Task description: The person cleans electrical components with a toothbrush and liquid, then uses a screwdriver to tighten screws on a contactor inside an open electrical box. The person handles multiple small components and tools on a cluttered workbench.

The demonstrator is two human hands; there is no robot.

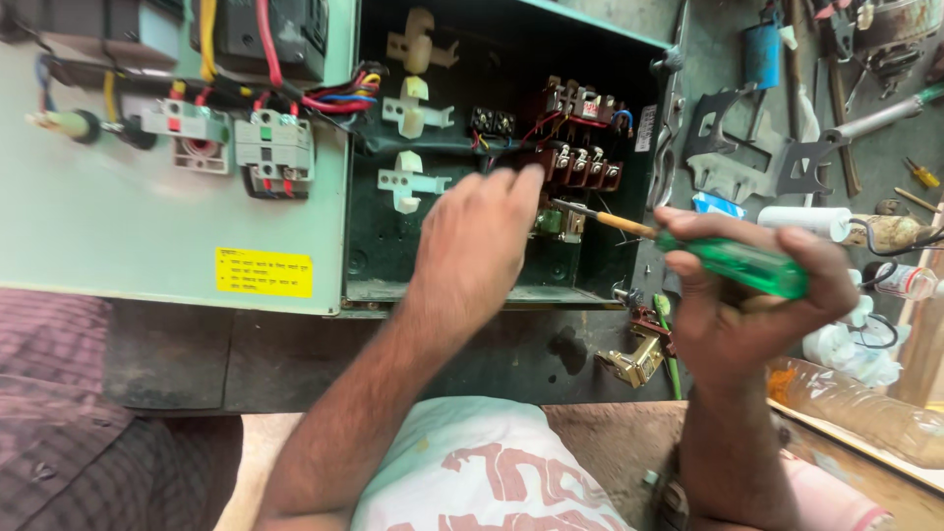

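Observation:
An open green electrical box [433,285] lies on the floor with its pale lid [118,226] swung out to the left. My left hand [472,246] reaches into the box, fingertips on a dark red terminal block [580,169] with wires. My right hand [747,305] grips a screwdriver with a green transparent handle [733,261]. Its metal shaft [600,216] points left, and the tip sits at a small component [556,224] beside my left fingers. White plastic brackets [413,113] are fixed on the box's back wall.
The lid carries switches [273,146], coloured wires and a yellow label [264,272]. Metal plates [737,162], hand tools, a white cylinder [801,221] and a brass part [634,362] lie to the right. A plastic bottle [855,403] rests at the lower right, a white sack [482,472] below.

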